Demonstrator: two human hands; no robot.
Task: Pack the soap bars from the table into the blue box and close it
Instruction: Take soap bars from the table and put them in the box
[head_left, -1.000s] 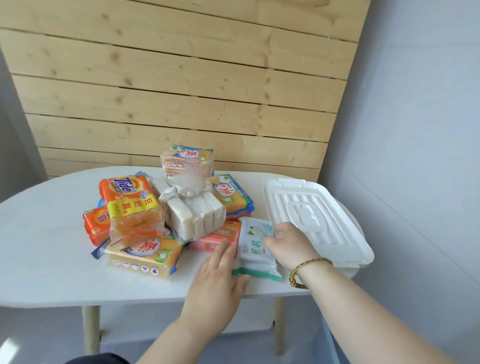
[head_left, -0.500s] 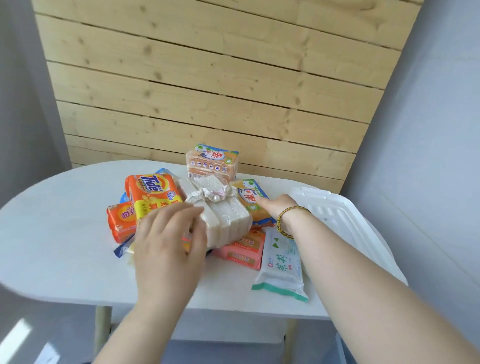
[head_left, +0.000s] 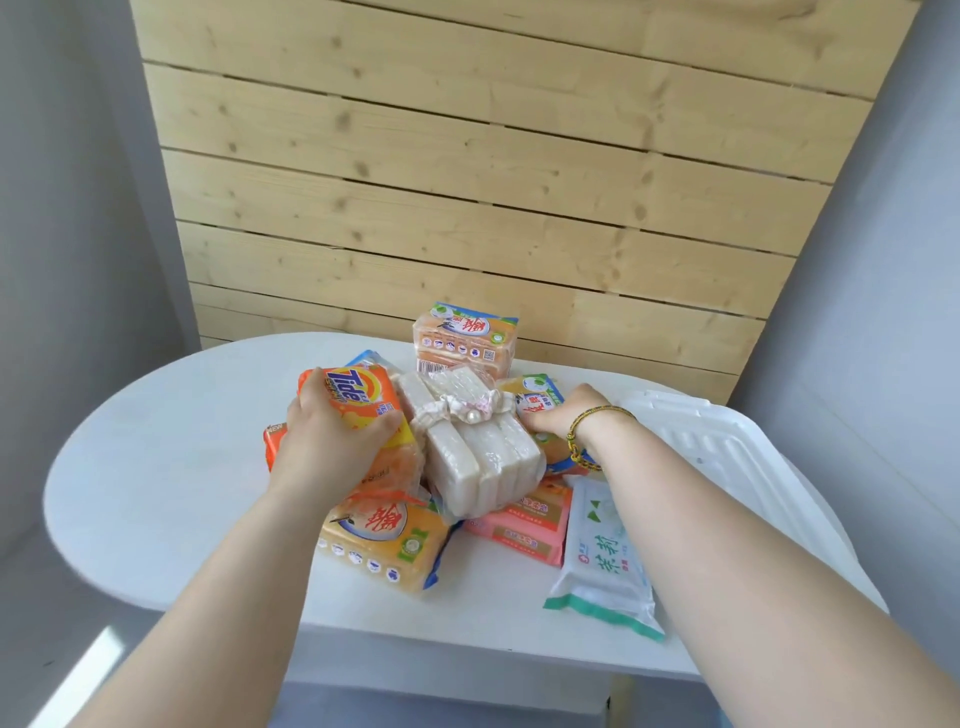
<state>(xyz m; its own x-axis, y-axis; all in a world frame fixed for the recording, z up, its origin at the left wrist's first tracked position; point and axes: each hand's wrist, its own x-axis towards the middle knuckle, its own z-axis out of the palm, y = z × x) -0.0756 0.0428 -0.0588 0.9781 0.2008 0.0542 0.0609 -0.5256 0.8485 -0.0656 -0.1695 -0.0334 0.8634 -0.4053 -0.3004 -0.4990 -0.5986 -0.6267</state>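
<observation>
A heap of wrapped soap bars lies on the white table (head_left: 156, 467). My left hand (head_left: 332, 441) grips the orange Tide pack (head_left: 358, 397) from above, fingers over its far end and thumb on its near side. My right hand (head_left: 558, 415) is curled on a yellow and blue soap pack (head_left: 537, 389), right of the tied bundle of white bars (head_left: 483, 457). In front lie an orange pack (head_left: 384, 540), a pink pack (head_left: 524, 519) and a white and green packet (head_left: 605, 561). Another orange pack (head_left: 465, 338) stands at the back. No blue box is in view.
A white ribbed lid (head_left: 727, 467) lies on the table's right end, under my right forearm. A wooden slat wall stands behind the table and grey walls are on both sides. The table's near edge runs just in front of the soaps.
My left hand has moved forward and left onto the Tide pack and closed on it. My right hand went from the white and green packet to the yellow pack behind it.
</observation>
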